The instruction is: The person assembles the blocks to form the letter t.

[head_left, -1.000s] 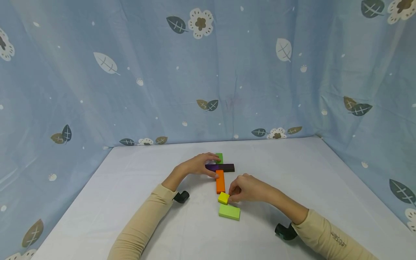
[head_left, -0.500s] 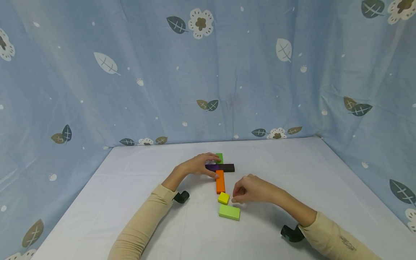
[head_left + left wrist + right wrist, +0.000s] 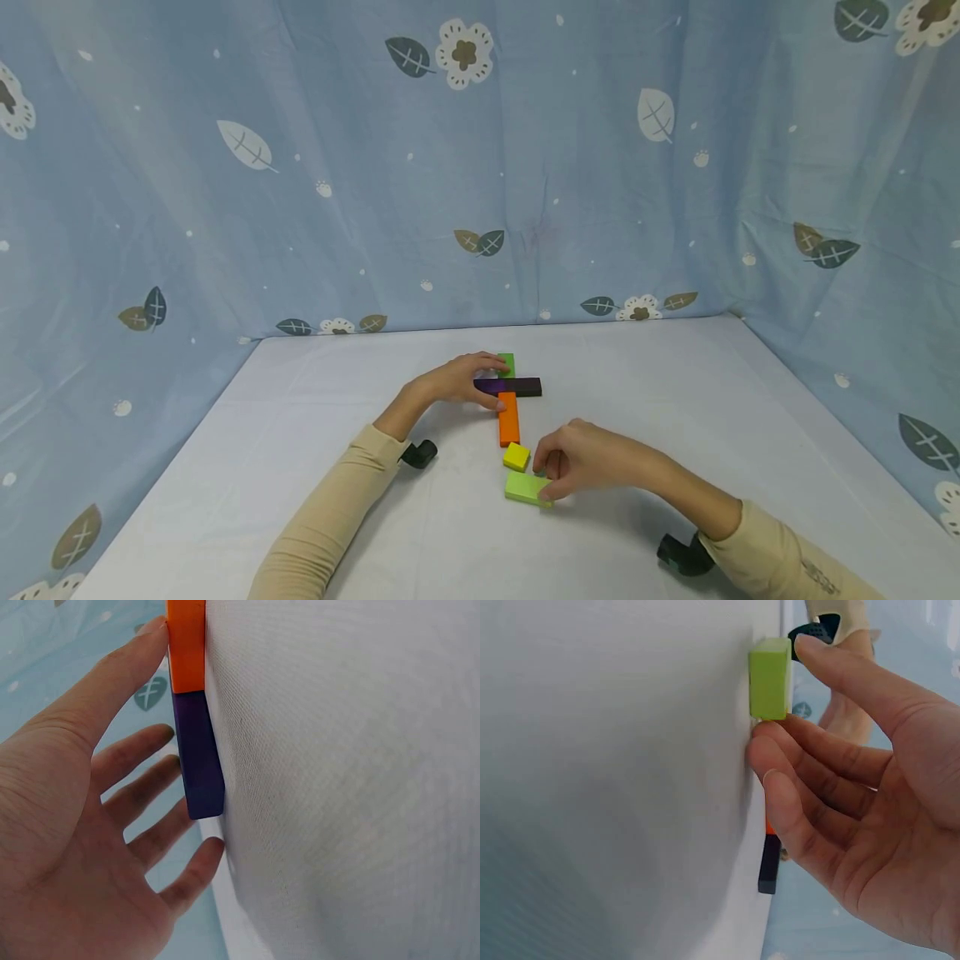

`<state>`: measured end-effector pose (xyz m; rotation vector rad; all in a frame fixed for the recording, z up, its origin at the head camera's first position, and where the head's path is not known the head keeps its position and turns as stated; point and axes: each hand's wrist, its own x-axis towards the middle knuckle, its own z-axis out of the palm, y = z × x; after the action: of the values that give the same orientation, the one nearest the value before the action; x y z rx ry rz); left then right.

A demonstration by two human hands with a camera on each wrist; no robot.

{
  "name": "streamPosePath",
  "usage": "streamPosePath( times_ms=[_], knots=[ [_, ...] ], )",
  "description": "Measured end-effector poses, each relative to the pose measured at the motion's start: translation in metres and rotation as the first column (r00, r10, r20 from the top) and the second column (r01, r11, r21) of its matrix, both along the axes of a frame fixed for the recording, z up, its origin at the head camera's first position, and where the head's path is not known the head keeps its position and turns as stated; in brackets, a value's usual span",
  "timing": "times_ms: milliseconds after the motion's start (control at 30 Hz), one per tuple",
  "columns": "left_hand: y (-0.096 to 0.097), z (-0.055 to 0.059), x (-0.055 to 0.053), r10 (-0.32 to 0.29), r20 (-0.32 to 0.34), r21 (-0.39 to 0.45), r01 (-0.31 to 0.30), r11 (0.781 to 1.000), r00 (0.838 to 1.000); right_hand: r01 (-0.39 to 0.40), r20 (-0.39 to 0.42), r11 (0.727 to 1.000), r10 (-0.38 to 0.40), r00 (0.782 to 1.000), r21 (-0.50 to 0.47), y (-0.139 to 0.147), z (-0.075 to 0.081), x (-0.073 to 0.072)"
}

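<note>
Several coloured wooden blocks form a line on the white table. My left hand [image 3: 457, 380] spans its far part, fingertips at the green block [image 3: 507, 364] and thumb at the side of the orange block [image 3: 508, 418]. Crosswise between those two lies a dark purple block [image 3: 517, 387], seen end-on beside the left fingers in the left wrist view. Nearer is a small yellow block [image 3: 516, 457], turned at an angle. My right hand [image 3: 592, 457] has thumb and fingers at opposite long sides of the light green block [image 3: 769, 684], at its right end.
The white cloth-covered table [image 3: 360, 517] reaches back to a blue patterned curtain [image 3: 480, 167], which also hangs along both sides. Dark wrist cameras, one at the left wrist [image 3: 419, 454] and one at the right [image 3: 684, 554], hang low near the tabletop.
My right hand has left the yellow block, drawn back a little to the right, then come down toward me onto the light green block. My left hand and the blocks stay where they were.
</note>
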<state>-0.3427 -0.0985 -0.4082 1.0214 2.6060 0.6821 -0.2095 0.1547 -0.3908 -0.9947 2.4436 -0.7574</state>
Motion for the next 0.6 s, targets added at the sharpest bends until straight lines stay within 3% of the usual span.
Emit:
streamPosePath(
  times_ms=[600],
  knots=[
    [0.0001, -0.0001, 0.0003, 0.009, 0.016, 0.009, -0.009, 1.0, 1.0, -0.03, -0.023, 0.999, 0.03, 0.999, -0.02, 0.0008, -0.0026, 0.0037]
  ],
)
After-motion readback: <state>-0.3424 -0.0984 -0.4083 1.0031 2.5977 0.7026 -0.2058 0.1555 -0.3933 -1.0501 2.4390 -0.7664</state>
